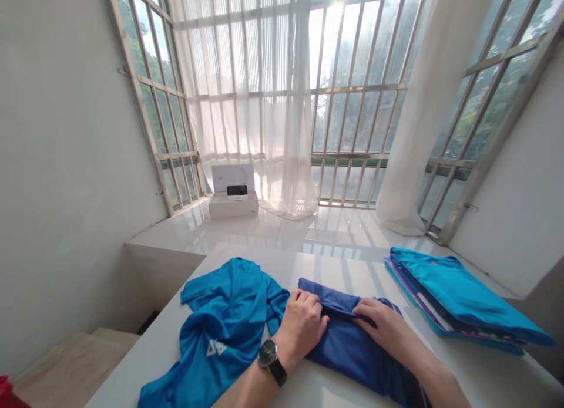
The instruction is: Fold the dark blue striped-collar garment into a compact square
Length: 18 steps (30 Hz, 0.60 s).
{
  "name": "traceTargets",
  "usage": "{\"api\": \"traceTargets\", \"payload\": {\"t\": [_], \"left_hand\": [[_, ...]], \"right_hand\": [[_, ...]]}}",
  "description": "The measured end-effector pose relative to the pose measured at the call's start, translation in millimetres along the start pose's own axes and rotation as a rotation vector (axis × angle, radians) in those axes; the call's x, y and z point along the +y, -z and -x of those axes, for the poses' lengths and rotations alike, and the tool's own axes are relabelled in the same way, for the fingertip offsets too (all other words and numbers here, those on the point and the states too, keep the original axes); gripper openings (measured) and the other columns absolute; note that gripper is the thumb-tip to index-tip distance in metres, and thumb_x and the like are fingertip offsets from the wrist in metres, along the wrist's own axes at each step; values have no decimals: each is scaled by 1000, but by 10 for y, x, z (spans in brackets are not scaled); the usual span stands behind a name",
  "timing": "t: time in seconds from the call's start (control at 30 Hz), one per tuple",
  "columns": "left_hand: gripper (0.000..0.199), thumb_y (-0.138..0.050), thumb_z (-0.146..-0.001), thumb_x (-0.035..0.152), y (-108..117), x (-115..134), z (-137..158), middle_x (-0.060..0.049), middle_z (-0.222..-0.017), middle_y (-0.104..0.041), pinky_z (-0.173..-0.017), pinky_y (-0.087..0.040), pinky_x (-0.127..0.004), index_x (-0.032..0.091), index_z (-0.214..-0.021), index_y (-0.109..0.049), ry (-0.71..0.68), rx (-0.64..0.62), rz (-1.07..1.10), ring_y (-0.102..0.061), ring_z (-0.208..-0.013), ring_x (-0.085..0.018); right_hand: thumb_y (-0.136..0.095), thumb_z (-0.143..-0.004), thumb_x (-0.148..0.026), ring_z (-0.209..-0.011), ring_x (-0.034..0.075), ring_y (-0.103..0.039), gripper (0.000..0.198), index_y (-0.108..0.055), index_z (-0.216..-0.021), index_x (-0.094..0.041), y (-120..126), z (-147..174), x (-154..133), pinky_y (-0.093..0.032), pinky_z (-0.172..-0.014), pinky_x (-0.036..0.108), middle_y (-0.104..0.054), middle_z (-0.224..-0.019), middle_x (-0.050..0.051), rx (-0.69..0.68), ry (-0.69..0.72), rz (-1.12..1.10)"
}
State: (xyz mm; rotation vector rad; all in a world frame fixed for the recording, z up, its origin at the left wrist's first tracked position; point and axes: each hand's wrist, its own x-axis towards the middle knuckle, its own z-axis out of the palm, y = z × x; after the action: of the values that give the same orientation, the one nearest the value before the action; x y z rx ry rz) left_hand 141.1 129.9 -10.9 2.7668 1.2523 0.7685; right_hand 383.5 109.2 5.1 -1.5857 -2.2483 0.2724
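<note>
A dark blue folded garment (339,349) lies on the white table in front of me, its far layer turned over in a narrow fold. My left hand (305,321), with a black-strapped watch on the wrist, is closed on the garment's left side, fingers curled at the fold. On the right part of the same fold, my right hand (379,324) pinches the cloth between thumb and fingers. Left of it a bright blue shirt (229,314) with a white logo lies loose and crumpled, one part of it reaching my left hand.
A stack of folded clothes (462,296), blue on top, sits at the table's right side. On the window ledge stands an opened white box (233,206) with a phone (237,190) leaning in it. Sheer curtains (282,132) hang before barred windows.
</note>
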Motion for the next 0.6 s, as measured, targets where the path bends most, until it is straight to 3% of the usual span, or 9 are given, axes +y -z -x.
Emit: {"api": "traceTargets", "payload": {"t": [0.2, 0.3, 0.4, 0.5, 0.6], "left_hand": [[19, -60, -95, 33, 19, 0, -22, -8, -98, -71, -91, -49, -40, 17, -92, -71, -19, -64, -23, -63, -95, -24], [19, -60, -95, 33, 16, 13, -24, -8, -96, -70, -86, -50, -39, 17, -91, -69, -15, -79, -69, -62, -93, -24], [20, -56, -97, 31, 29, 26, -22, -8, -94, -69, -82, -50, -39, 17, -89, -67, -21, -92, -113, -62, -91, -25], [18, -54, -97, 29, 65, 35, 11, -8, -95, -68, -82, -51, -38, 18, -91, -65, -40, -112, -122, -62, -93, -25], [17, -51, -97, 27, 100, 48, 120, -10, -102, -69, -88, -51, -39, 17, -99, -65, -48, -107, -74, -63, -98, -26]], "right_hand": [[-48, -95, -43, -89, 22, -67, 30, -67, -81, -25, 18, 4, -148, -53, -82, 35, -71, -95, 6, 89, -37, 94], [-50, -95, -45, -113, 27, -63, 31, -69, -104, -22, -149, -28, -254, -51, -100, 42, -68, -120, 12, 197, -4, 168], [-51, -94, -51, -136, 33, -49, 52, -61, -132, -17, -409, -41, -317, -42, -113, 49, -57, -144, 18, 205, -18, 248], [-45, -95, -56, -140, 35, -45, 62, -55, -141, -15, -590, 0, -308, -38, -115, 52, -52, -149, 20, 121, -116, 341], [-39, -95, -63, -142, 35, -42, 71, -50, -145, -13, -621, 90, -250, -35, -117, 52, -47, -152, 20, 81, -212, 379]]}}
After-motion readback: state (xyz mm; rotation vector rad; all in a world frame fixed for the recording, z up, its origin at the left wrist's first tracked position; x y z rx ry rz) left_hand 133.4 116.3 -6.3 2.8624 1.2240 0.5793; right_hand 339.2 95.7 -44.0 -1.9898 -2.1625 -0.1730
